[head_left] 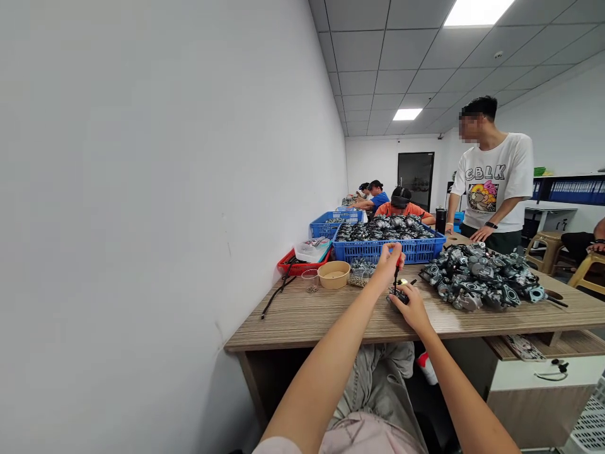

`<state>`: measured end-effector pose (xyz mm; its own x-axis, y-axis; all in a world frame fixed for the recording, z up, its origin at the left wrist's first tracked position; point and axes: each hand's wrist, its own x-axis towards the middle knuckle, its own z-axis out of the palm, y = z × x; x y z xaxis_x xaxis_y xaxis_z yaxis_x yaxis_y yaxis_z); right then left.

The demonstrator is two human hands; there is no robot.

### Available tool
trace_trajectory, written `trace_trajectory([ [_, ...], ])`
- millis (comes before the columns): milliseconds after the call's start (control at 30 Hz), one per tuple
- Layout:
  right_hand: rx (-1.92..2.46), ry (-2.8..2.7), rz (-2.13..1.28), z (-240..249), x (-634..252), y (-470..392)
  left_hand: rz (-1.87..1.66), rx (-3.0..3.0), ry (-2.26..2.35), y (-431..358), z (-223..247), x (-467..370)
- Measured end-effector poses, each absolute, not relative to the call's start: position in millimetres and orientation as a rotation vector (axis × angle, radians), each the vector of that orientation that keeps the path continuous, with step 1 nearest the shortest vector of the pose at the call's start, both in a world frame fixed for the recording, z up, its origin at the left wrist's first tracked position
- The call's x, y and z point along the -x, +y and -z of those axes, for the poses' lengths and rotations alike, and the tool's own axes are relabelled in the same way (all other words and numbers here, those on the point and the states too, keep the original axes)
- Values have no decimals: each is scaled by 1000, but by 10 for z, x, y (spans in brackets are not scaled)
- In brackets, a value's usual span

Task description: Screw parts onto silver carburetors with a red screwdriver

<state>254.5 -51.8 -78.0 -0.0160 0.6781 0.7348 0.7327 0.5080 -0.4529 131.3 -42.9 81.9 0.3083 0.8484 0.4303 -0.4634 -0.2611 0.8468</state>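
My left hand (388,261) is closed around the handle of a screwdriver (396,275), which points down with a dark shaft. Its lower end meets a small metal carburetor (398,296) on the table. With the fingers of my right hand (412,306) I grip that carburetor from the right side; they partly cover it. A large heap of similar carburetors (479,277) lies just to the right of my right hand. Beyond my hands stands a blue crate (387,251) piled with more of them.
On the wooden table (302,315), left of my hands, are a round cardboard bowl (333,275), a clear cup (311,281) of small parts, a red tray (286,267) and black hoses (271,299). A second blue crate (317,228) stands behind. One person (496,170) stands across the table; others sit farther back.
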Motion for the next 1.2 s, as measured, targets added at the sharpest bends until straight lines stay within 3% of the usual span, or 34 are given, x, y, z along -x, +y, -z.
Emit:
trace_trajectory([
  [1200, 1216, -1724, 59, 737, -2544, -547, -1333, -1332, 410, -466, -839, -1282],
])
